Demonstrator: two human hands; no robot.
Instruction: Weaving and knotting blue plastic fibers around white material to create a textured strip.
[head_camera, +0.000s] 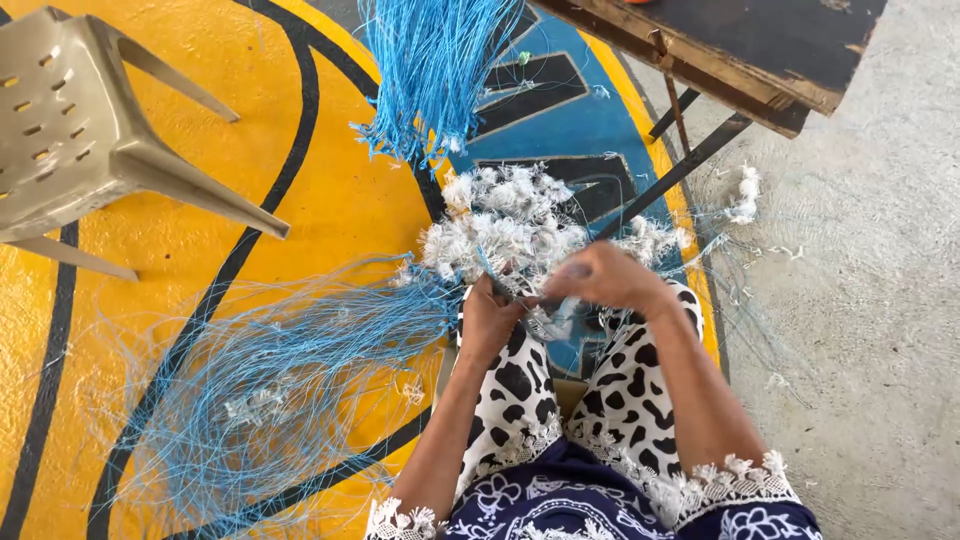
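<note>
Nearest to the camera are the person's knees in black-and-white spotted trousers (625, 385), with a dark blue garment with white lace trim (560, 505) over the lap; above the knees the two hands meet. The left hand (492, 318) has its fingers closed on a bunch of blue net line (300, 370), which spreads from the fist to the left over the floor in a thin, tangled fan; the right hand (605, 275) is just beside it, fingers curled and pinched on a small piece of the same net, though this hand is blurred and it is hard to tell exactly what part it grips. Directly beyond the hands lies a heap of white tufted knots (505, 225), touching the net and partly under the right hand; a smaller white clump (744, 195) lies apart to the right on the grey concrete. The floor mat (340, 200) beneath is yellow with black lines and a blue field. Farther away a thick bundle of blue cords (435, 60) hangs down from the top edge; at far left stands a beige plastic chair (80, 130); at top right is the corner of a dark wooden worktop (760, 50) on thin metal legs.
</note>
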